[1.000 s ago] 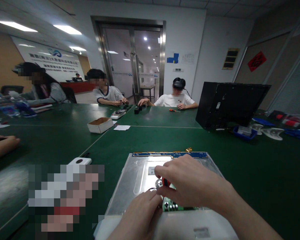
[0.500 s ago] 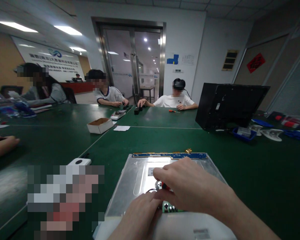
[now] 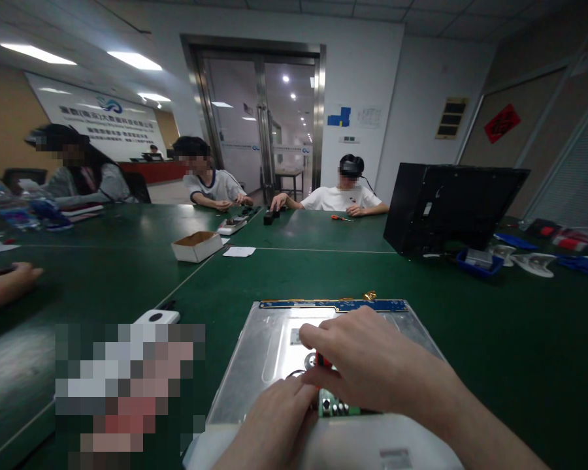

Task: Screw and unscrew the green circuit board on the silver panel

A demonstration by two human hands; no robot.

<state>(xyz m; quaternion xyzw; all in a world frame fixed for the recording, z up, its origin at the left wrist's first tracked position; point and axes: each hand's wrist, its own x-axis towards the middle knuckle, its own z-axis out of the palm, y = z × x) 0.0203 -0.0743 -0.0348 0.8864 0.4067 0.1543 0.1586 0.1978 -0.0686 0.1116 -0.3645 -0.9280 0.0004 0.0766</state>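
A flat silver metal-backed panel (image 3: 240, 372) lies before me, with a narrow blue circuit strip (image 3: 372, 305) along its far edge. My right hand (image 3: 372, 359) is closed over a red-and-black handle (image 3: 322, 360), which looks like a screwdriver's; its tip is hidden. Just below, my left hand (image 3: 279, 411) has its fingers curled in close to the right fingertips, and whatever they pinch is out of sight. Under both hands shows part of a green circuit board (image 3: 329, 406). A white plastic housing (image 3: 353, 444) lies along the near edge.
Left of the panel are a white device (image 3: 159, 317) and a blurred-out patch. Further off stand an open carton (image 3: 196, 248), a paper (image 3: 239, 251), a screwdriver (image 3: 342, 218) and a black monitor (image 3: 455, 205). A blue tray (image 3: 479, 262) sits right. Several people sit around the green table.
My hands keep almost the same place, with only a slight shift of the right fingers around the red-and-black handle. At the left edge, another person's hand has moved slightly.
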